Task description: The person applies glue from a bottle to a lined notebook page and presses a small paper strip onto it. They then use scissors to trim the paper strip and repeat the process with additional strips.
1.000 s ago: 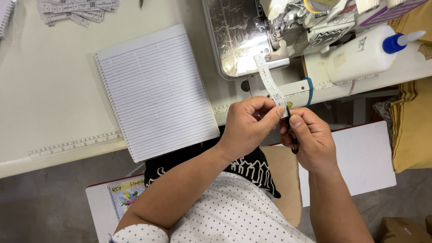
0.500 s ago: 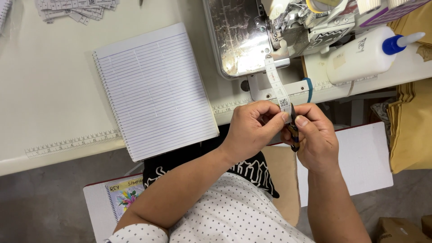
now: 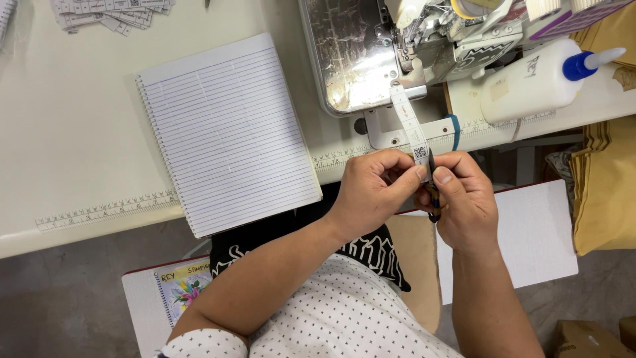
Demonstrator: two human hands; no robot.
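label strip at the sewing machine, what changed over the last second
The label strip swung from slanting leftward to nearly straight up toward the sewing machine. Left hand and right hand kept pinching its lower end, shifting slightly right. The notebook and glue bottle stayed put.

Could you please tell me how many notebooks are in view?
2: an open lined notebook on the table, left of the hands, and a spiral notebook with a flowery cover lower left, partly behind the left arm. Others may be hidden.

Label strip matt paper; machine plate scuffed glossy metal; bottle smooth plastic.
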